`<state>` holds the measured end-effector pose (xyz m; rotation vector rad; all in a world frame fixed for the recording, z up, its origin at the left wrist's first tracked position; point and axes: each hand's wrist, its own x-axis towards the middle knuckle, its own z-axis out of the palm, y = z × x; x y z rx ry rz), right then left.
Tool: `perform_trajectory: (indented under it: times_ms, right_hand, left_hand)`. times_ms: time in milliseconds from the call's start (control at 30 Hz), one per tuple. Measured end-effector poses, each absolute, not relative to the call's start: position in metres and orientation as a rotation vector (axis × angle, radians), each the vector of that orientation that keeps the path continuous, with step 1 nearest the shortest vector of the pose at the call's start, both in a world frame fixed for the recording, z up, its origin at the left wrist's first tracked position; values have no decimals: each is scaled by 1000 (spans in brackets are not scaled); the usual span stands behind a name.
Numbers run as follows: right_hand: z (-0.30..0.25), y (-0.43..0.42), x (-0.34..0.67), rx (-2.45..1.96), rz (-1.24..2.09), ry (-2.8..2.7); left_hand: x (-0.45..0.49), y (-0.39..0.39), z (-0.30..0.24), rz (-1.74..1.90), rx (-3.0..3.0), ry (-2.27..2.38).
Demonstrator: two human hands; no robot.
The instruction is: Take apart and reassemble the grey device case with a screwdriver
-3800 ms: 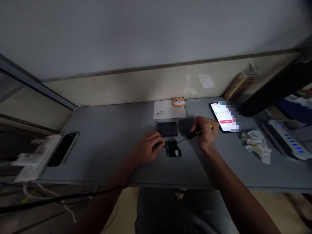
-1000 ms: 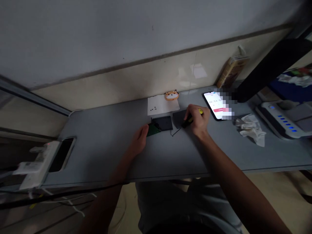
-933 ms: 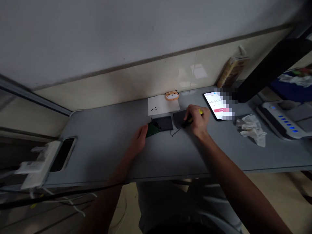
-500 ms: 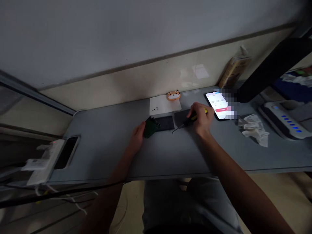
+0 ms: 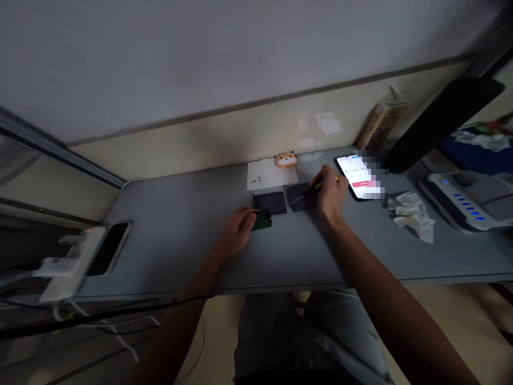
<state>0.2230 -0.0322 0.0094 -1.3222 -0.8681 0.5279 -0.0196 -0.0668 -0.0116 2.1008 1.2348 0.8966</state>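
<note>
My left hand grips a small green circuit board that lies flat on the grey desk, just in front of a dark flat cover. My right hand is closed round a screwdriver with a black and yellow handle; its thin shaft points left over a second dark cover. Behind the covers lies a white sheet of paper with several tiny black screws on it.
An orange animal-shaped object sits at the paper's far edge. A lit phone lies to the right, with a crumpled tissue, a power strip with blue lights and a dark monitor arm beyond. Another phone rests at the left.
My left hand has laid the green board down flat in front of the left cover; before, it held the board tilted up. My right hand has lifted the screwdriver slightly towards the covers.
</note>
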Motion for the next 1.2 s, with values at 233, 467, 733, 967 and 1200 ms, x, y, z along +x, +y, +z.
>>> perform_trajectory:
  times_ms: [233,467,733,967,1200]
  right_hand:
    - [-6,-16,245,-1363,516,-729]
    - [-3,-16,255,-1410,387,-722]
    - [14,-32,242,-1337,305,-953]
    - [23,-39,238,-1233,312,-978]
    - [23,-38,231,-1205,399,-865]
  left_hand:
    - [-10,-76,-12,818,2632,879]
    - [-2,-88,-11,716,2919,628]
    - [2,-91,-13,666,3003,619]
    - [6,-89,-7,804,2787,798]
    - [34,-54,2,690,2732,1152]
